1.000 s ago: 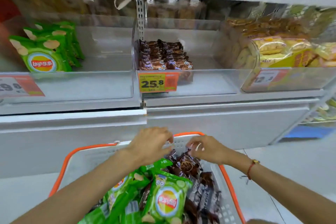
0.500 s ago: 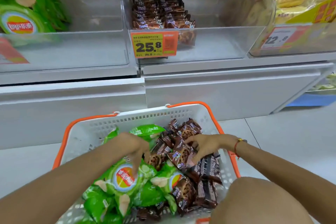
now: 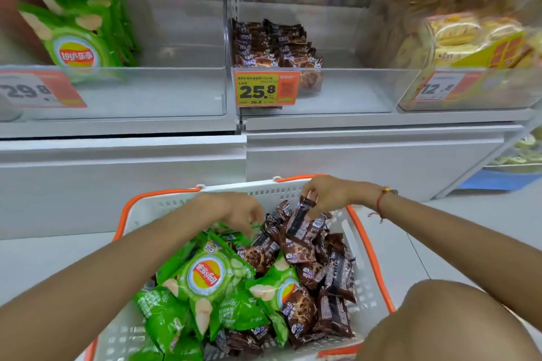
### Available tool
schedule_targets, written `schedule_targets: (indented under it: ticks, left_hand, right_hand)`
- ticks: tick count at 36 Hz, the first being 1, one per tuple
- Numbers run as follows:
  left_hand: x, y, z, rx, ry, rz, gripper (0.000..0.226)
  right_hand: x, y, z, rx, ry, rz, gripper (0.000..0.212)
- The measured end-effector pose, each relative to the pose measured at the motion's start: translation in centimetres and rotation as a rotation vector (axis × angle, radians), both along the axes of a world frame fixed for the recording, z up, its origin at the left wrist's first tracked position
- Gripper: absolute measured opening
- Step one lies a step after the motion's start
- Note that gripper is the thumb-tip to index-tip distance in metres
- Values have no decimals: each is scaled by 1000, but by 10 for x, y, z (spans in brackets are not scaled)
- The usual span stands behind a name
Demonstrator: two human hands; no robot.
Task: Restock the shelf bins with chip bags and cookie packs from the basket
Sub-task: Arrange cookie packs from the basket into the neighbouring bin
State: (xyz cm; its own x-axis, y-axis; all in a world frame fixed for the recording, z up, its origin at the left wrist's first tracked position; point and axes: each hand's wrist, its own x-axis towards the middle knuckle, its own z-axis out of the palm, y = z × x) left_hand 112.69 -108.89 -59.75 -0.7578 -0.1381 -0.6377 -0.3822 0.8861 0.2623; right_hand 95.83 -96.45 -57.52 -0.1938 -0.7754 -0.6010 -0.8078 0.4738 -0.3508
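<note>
A white basket with orange rim (image 3: 370,255) stands on the floor before me, filled with green chip bags (image 3: 209,275) on the left and brown cookie packs (image 3: 337,275) on the right. My right hand (image 3: 328,193) pinches one brown cookie pack (image 3: 302,214) by its top end, lifted above the pile near the basket's far edge. My left hand (image 3: 234,209) hovers over the pile with curled fingers touching the top of a green chip bag (image 3: 234,228); whether it grips is unclear. On the shelf, the left bin (image 3: 164,94) holds green chip bags (image 3: 79,35) and the middle bin (image 3: 346,91) holds brown cookie packs (image 3: 272,44).
A third bin (image 3: 481,94) at the right holds yellow snack packs. Price tags (image 3: 267,88) hang on the bin fronts. White cabinet panels (image 3: 352,155) run under the shelf. My knee (image 3: 445,322) is at the lower right beside the basket.
My right hand has risen toward the basket's far edge with a cookie pack pinched in it. My left hand has shifted up off the chip bags. The view tilted up slightly.
</note>
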Motion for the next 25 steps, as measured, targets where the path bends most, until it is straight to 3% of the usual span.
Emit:
schedule_targets:
  ticks: [4,8,11,14,17,20,22,25]
  left_hand:
    - [5,-5,36,31,228,170,42]
    - [19,1,68,111,458,392,55]
    - [30,11,85,27,559,504,77]
    - [42,23,94,-145,588,465,88]
    - [52,35,96,-327,739,428,77]
    - [60,37,93,-425,922,437,48]
    - [64,33,93,-345,969,535,31]
    - [67,30,97,212,935,799,26]
  right_hand:
    - [8,-16,56,-106,-76,-107,43]
    - [25,-23,87,-278,-201,-298,29]
    - [39,-20,92,-400,-326,-439,25]
    - [48,-18,91,-488,-471,-595,27]
    - [56,-15,95,-490,-612,-716,16]
    - [61,-10,94,-417,-756,-735,15]
    - [63,-7,93,-399,-831,-736,24]
    - [60,-3,93,-446,-888,-730,47]
